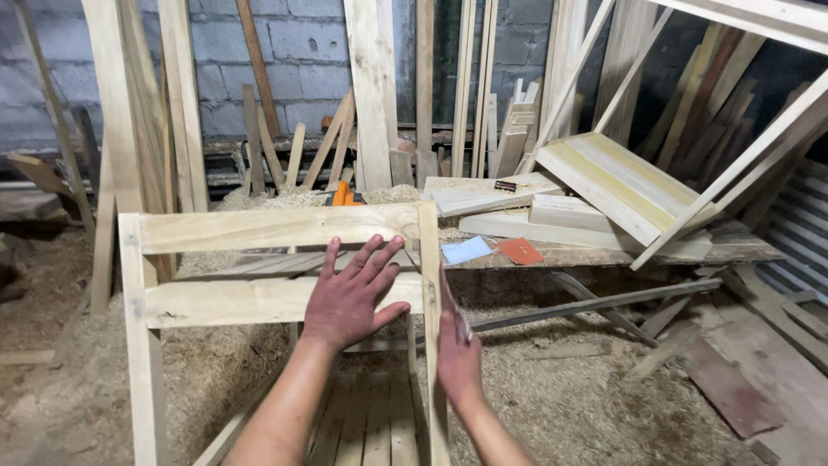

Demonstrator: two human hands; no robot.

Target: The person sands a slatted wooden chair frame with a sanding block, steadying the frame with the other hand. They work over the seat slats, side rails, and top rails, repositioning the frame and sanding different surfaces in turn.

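Left hand (352, 298) splayed flat on the wooden frame (276, 229); right hand (457, 349) edge-on beside it.

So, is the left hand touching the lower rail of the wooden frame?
Touching. The head view shows the left hand lying flat, fingers spread, across the lower rail of the wooden frame, with no gap visible.

Frame (276, 259) front-left; workbench (604, 252) behind-right; planks (371, 86) against wall (302, 52).
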